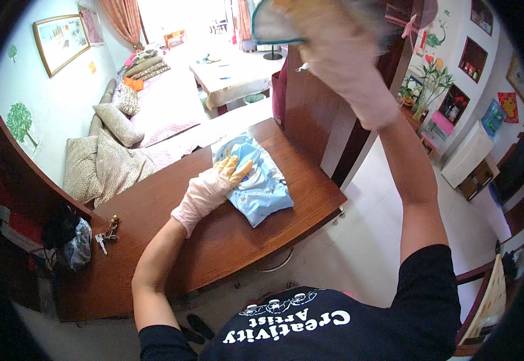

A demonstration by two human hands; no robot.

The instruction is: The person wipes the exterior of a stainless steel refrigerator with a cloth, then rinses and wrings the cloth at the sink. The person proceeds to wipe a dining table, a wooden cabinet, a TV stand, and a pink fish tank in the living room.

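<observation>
My left hand (212, 187), in a pale pink glove with yellow fingers, holds a blue and white plastic packet (262, 189) against the brown wooden top (190, 257). The packet looks soft and crumpled and bears writing. High at the upper right, my right hand (334, 36) is raised in a matching glove and heavily blurred. A pale, teal-edged thing (273, 27) shows beside it, partly cut off by the picture's rim. Whether the right fingers grip that thing cannot be made out.
Keys (104, 237) lie left on the wooden top, near a clear plastic bag (79, 246). A tall brown wooden panel (307, 108) stands at its far right. Beyond are patterned cushions (117, 124) and a cloth-covered table (226, 88). Pale floor tiles (356, 225) extend to the right.
</observation>
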